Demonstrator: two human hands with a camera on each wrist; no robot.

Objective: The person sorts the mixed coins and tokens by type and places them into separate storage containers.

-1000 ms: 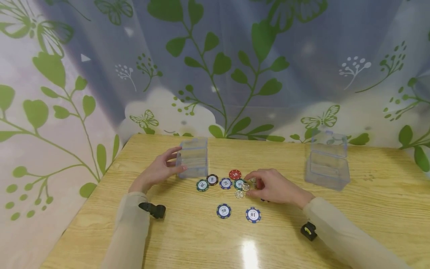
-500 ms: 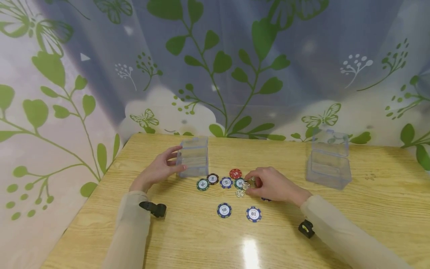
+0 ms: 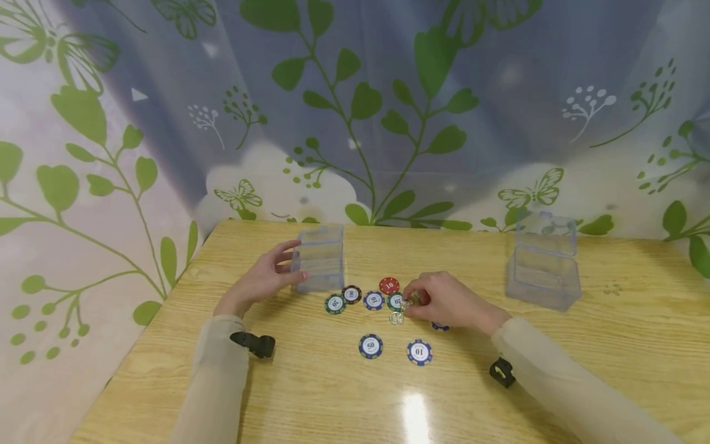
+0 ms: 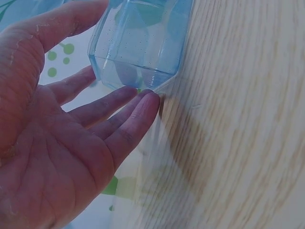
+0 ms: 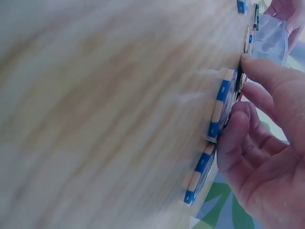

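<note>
My left hand [image 3: 259, 282] rests with extended fingers against the left side of a clear plastic box [image 3: 318, 266], thumb at its front. In the left wrist view the fingertips reach the box's lower corner. Over a cluster of poker chips, my right hand [image 3: 444, 300] pinches a shiny gold-coloured coin [image 3: 406, 305] between thumb and fingertips. Another coin [image 3: 396, 319] lies just in front. Beside the fingertips are a green chip [image 3: 393, 301] and a red chip [image 3: 389, 285]. A blue chip [image 3: 440, 327] is partly hidden beneath the right hand.
Left of the cluster lie a blue chip [image 3: 374, 301], a black chip [image 3: 352, 295] and a green 20 chip [image 3: 335, 304]. Nearer sit a blue 50 chip [image 3: 370, 346] and a blue 10 chip [image 3: 419, 352]. A second clear box [image 3: 543, 283] stands at right, lid raised.
My right hand has shifted slightly away from me, its fingertips drawing together on the coin, which now looks tilted. My left hand and its box have stayed put.
</note>
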